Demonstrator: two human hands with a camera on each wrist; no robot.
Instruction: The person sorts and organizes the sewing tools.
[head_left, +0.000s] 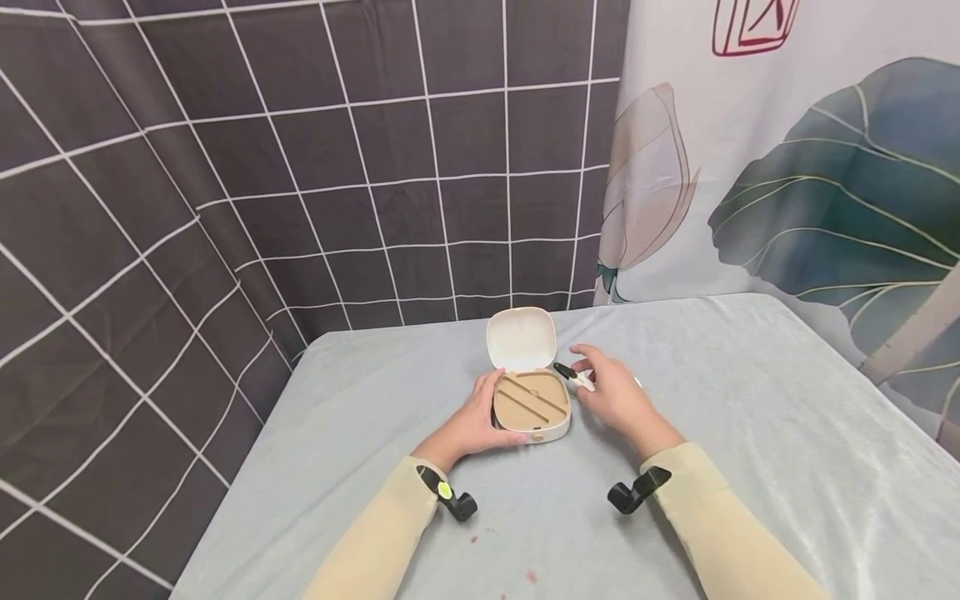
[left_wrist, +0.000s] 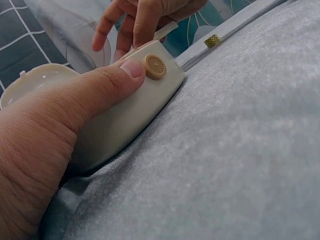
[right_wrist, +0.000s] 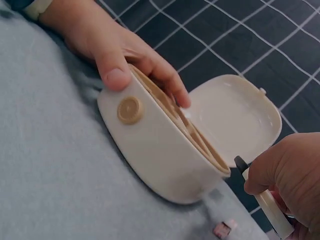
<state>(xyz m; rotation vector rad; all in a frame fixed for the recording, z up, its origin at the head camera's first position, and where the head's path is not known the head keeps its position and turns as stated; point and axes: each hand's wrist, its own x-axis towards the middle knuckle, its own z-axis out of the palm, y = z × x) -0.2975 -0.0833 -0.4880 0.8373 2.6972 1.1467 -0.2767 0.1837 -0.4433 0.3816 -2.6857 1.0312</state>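
Note:
A small cream case (head_left: 531,408) lies open on the grey cloth, its lid (head_left: 521,338) tipped up at the back and a tan slotted insert (head_left: 529,402) inside. My left hand (head_left: 474,425) grips the case's left side, thumb beside the round tan button (left_wrist: 155,66) on the front wall (right_wrist: 155,150). My right hand (head_left: 611,393) is just right of the case and pinches a small white tool with a black tip (head_left: 573,377). In the right wrist view the same tool (right_wrist: 265,202) sticks out from under my right hand's fingers (right_wrist: 287,170), next to the lid (right_wrist: 232,116).
The table is covered in a pale grey cloth (head_left: 750,433). A dark grid-pattern curtain (head_left: 300,167) hangs behind and to the left, a leaf-print curtain (head_left: 810,167) on the right. A tiny pink piece (right_wrist: 223,228) lies on the cloth by the case. Small red specks (head_left: 502,550) mark the cloth near me.

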